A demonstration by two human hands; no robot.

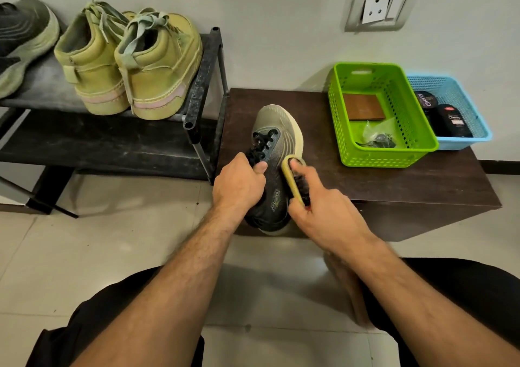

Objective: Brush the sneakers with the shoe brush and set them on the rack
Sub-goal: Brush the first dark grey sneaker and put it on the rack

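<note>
A low-cut running sneaker (277, 152) fades from pale olive at the toe to near black at the heel, black-laced, with a cream sole edge. The wooden-backed brush (294, 179) is tan with dark bristles. Two olive-yellow high-top shoes (128, 62) carry pinkish sole stripes, I think. A lime-green perforated plastic basket (380, 113) adjoins a sky-blue mesh one (461, 104). The low table (422, 180) is dark brown.

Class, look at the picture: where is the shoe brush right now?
In the head view the brush is low of centre, gripped by the right hand against the right side of the sneaker that the left hand holds on the dark table.
</note>
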